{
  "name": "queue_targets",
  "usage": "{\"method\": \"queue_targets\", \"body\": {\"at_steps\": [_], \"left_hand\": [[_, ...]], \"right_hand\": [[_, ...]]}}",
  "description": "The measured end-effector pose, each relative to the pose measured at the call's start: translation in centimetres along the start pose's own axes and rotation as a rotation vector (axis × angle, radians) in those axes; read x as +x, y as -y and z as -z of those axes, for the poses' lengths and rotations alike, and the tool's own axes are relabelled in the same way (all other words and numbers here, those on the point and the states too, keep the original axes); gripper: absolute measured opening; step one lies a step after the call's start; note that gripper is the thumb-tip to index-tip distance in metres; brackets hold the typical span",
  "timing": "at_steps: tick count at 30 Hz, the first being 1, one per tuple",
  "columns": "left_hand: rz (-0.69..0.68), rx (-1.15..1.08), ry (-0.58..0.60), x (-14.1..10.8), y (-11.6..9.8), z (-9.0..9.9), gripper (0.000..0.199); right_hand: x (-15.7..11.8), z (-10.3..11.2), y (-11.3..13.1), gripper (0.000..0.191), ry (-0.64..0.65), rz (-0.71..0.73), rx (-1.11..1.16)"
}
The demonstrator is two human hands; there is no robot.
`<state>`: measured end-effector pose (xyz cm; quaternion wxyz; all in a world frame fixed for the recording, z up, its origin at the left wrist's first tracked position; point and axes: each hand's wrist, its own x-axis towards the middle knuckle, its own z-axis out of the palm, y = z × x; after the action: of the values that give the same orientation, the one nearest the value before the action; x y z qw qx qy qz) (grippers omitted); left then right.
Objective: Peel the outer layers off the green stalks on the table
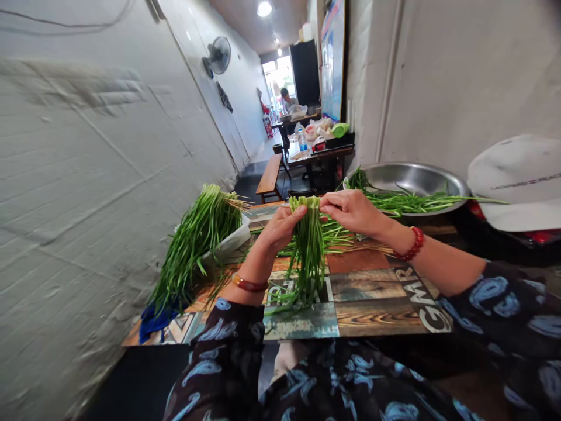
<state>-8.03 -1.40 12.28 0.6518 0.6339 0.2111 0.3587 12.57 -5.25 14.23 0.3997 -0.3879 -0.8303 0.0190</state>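
Observation:
A bunch of green garlic chives (307, 240) hangs over the table, its pale cut ends lined up in a row at the top. My left hand (283, 225) is closed on the left side of that row, thumb across the stems. At the row's right end my right hand (350, 209) is pinched shut against the stems; its fingers hide what lies between them. Loose chives (337, 237) lie on the table behind the bunch. To the left, more chives (199, 228) with thin wooden skewers (236, 201) through their ends are piled over a white tray (230, 242).
A steel basin (412, 175) with chives stands at the back right, beside a white cap (517, 184). A blue cloth (158, 320) lies at the table's left corner. Beyond are a wooden bench (269, 174), another table with bags and a bottle (302, 142), and a seated person (287, 100).

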Motion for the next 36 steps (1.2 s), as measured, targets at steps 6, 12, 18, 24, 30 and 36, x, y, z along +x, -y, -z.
{"method": "queue_targets", "body": {"at_steps": [6,12,18,24,30,36], "left_hand": [[-0.018,-0.009,0.036,-0.1,-0.4,0.4,0.052],[0.197,0.023,0.029,-1.2,0.6,1.4,0.048],[0.261,0.0,-0.116,-3.3,1.7,3.5,0.045],[0.264,0.11,-0.119,-5.4,0.0,6.2,0.042],[0.324,0.437,0.131,-6.3,0.4,8.5,0.033],[0.404,0.55,0.421,-4.9,7.2,6.1,0.038]], "right_hand": [[1.0,1.2,0.3,0.018,-0.03,-0.115,0.063],[2.4,2.0,0.4,0.013,-0.123,-0.27,0.121],[2.8,0.3,-0.3,0.013,-0.184,-0.391,0.271],[0.8,-3.1,0.9,0.016,-0.189,-0.611,0.81],[-6.1,-6.9,2.3,0.042,-0.085,-0.757,0.999],[-13.8,-9.5,1.3,0.051,-0.142,-1.016,1.004]]}}
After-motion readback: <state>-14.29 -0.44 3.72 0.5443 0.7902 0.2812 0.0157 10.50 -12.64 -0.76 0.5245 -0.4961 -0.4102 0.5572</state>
